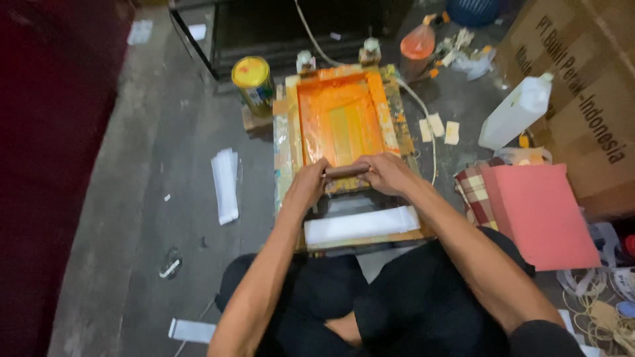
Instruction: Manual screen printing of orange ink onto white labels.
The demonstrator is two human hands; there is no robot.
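I see both hands, left (307, 185) and right (390, 173), closed on the squeegee (346, 171), probably pressing evenly across the orange screen (340, 119).

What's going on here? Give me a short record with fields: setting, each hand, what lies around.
setting: person seated cross-legged on a grey concrete floor
left hand: grips the brown wooden squeegee handle
right hand: grips the same handle
under hands: orange-inked rectangular printing screen frame
near frame: white paper strip at its front edge
left of frame: yellow-lidded tin can
right: pink flat card sheet, white plastic jug
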